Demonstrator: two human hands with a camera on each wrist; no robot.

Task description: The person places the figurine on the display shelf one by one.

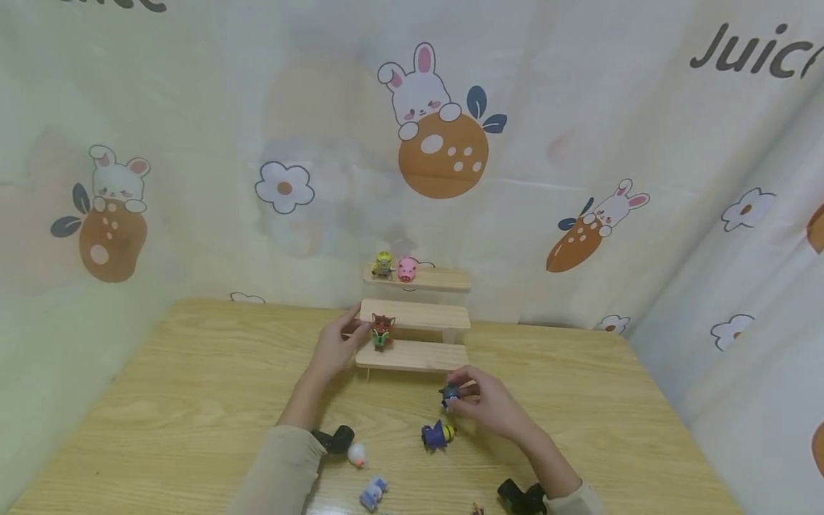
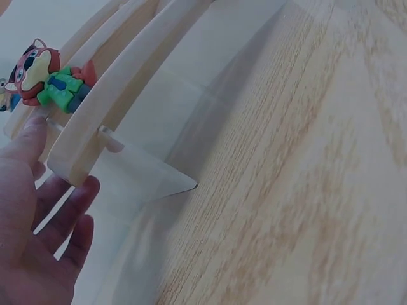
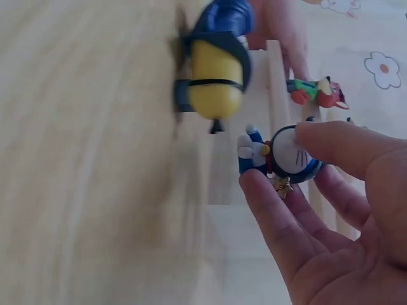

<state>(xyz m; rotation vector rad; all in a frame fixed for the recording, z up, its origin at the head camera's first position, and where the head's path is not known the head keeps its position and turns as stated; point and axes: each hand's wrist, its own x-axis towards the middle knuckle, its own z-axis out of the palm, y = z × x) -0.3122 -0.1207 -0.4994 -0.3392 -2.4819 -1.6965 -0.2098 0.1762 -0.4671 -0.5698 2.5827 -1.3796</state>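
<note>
A three-tier wooden display shelf (image 1: 418, 355) with clear side panels stands at the back of the table. My left hand (image 1: 336, 347) holds its left end, thumb beside the fox figurine (image 2: 60, 82) and fingertips at the end of the lowest board (image 2: 117, 95). The fox, in a green jacket, stands on that board. In front of the shelf's right end, my right hand (image 1: 486, 400) pinches a blue-and-white Doraemon figurine (image 3: 292, 154) between thumb and fingers. Just nearer lies a Minion figurine (image 1: 436, 435) in dark blue, its yellow head to the right.
On the top board (image 1: 444, 279) are a yellow Minion figurine (image 1: 383, 265) and a pink pig figurine (image 1: 407, 269). Toward the front lie a small white figure (image 1: 357, 455) and a blue-and-white one (image 1: 373, 493). A printed curtain (image 1: 335, 236) hangs behind the table.
</note>
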